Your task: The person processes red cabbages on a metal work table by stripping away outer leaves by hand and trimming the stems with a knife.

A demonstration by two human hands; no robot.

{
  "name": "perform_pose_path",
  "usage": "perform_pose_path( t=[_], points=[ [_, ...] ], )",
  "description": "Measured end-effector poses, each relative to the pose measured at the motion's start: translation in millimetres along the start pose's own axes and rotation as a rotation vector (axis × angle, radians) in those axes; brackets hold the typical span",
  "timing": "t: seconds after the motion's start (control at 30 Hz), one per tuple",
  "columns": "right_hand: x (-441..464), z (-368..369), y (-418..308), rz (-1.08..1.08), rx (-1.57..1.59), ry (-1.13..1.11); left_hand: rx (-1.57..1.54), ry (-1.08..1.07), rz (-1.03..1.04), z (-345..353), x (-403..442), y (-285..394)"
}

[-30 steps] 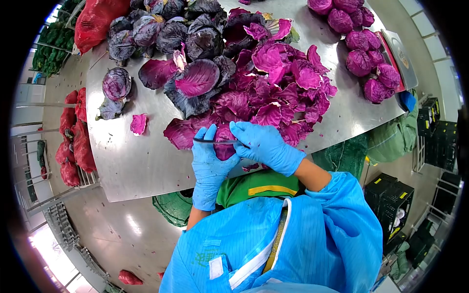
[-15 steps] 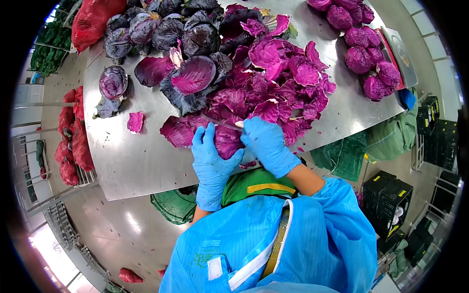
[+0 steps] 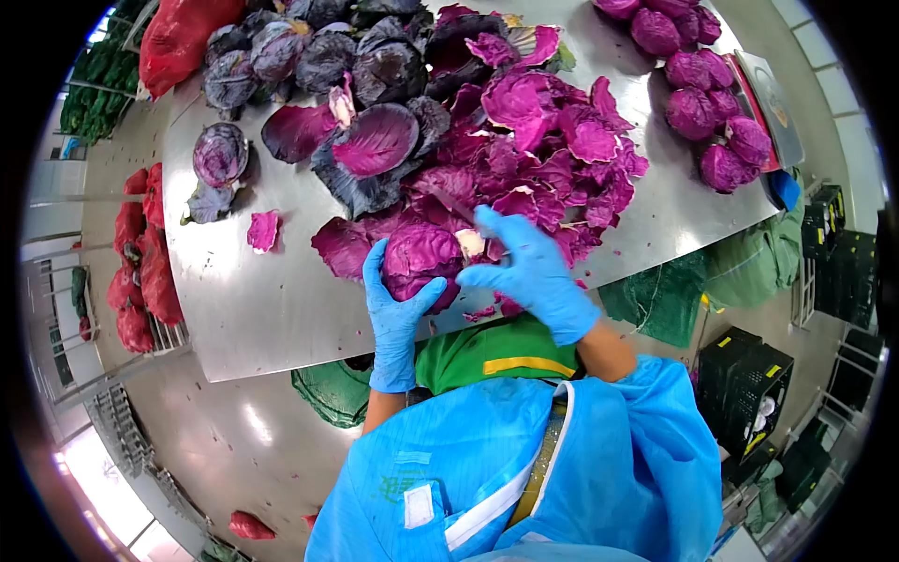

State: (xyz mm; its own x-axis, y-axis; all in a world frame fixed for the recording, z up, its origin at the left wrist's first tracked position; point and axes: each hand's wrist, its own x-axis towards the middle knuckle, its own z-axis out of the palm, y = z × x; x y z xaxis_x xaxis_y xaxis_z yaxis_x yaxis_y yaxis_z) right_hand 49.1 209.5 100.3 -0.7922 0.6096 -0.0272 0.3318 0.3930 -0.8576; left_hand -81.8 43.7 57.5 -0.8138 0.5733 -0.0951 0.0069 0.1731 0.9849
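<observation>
My left hand (image 3: 398, 318), in a blue glove, grips the left and near side of a purple cabbage (image 3: 421, 258), thumb and fingers curved round it. The cabbage's pale cut stem (image 3: 470, 245) faces right. Just right of it, my gloved right hand (image 3: 538, 276) holds a knife (image 3: 453, 202), its blurred blade pointing up and left over the leaves. The handle is mostly hidden by the fingers. Beyond both hands lies a heap of loose purple leaves (image 3: 524, 112). Dark unpeeled cabbages (image 3: 389, 70) sit at the back left of the heap.
The metal table (image 3: 272, 318) has its near edge by my body. Bright purple cabbages (image 3: 690, 112) and a flat silver-topped object (image 3: 770, 112) are at right. One cabbage (image 3: 220, 155) sits at left. Red sacks (image 3: 157, 272) and black crates (image 3: 744, 389) flank the table.
The cabbage has turned in my left hand, so its pale stem now shows at right. My right hand has moved right, and the knife blade has swung up away from the cabbage.
</observation>
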Motion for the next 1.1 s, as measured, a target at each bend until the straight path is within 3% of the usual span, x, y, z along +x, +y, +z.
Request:
perform_pose_path(
  t=[0.1,0.2,0.23,0.33,0.4,0.47,0.53,0.67,0.8,0.83,0.97,1.07,1.1],
  points=[
    [16,35,23,-0.107,0.123,0.0,0.036,-0.054,0.04,9,8,-9],
    [27,42,39,-0.287,-0.07,0.106,0.196,-0.081,0.044,5,13,1],
    [31,40,44,-0.433,-0.152,0.2,0.231,-0.082,0.111,5,14,3],
    [45,9,56,-0.29,-0.42,0.286,0.359,-0.123,0.239,-6,14,3],
    [65,-27,53,-0.31,-0.404,0.58,0.356,-0.137,0.256,-17,12,2],
    [63,-41,11,-0.211,-0.431,0.565,0.373,-0.162,0.247,-23,16,15],
    [51,-25,5,-0.388,-0.379,0.234,0.414,-0.192,0.173,-18,20,28],
    [37,22,-4,-0.257,-0.144,-0.217,0.508,-0.23,0.212,-11,24,26],
    [54,27,11,-0.304,-0.147,-0.282,0.629,-0.246,0.325,-13,26,25],
    [56,20,5,-0.226,-0.091,-0.341,0.644,-0.251,0.324,-12,26,25],
    [65,5,-10,-0.238,-0.303,-0.436,0.71,-0.261,0.311,-4,25,37],
    [68,9,5,-0.355,-0.204,-0.345,0.755,-0.276,0.311,-3,27,38],
    [65,9,2,-0.411,-0.371,-0.295,0.766,-0.284,0.31,-2,27,39]
  ],
)
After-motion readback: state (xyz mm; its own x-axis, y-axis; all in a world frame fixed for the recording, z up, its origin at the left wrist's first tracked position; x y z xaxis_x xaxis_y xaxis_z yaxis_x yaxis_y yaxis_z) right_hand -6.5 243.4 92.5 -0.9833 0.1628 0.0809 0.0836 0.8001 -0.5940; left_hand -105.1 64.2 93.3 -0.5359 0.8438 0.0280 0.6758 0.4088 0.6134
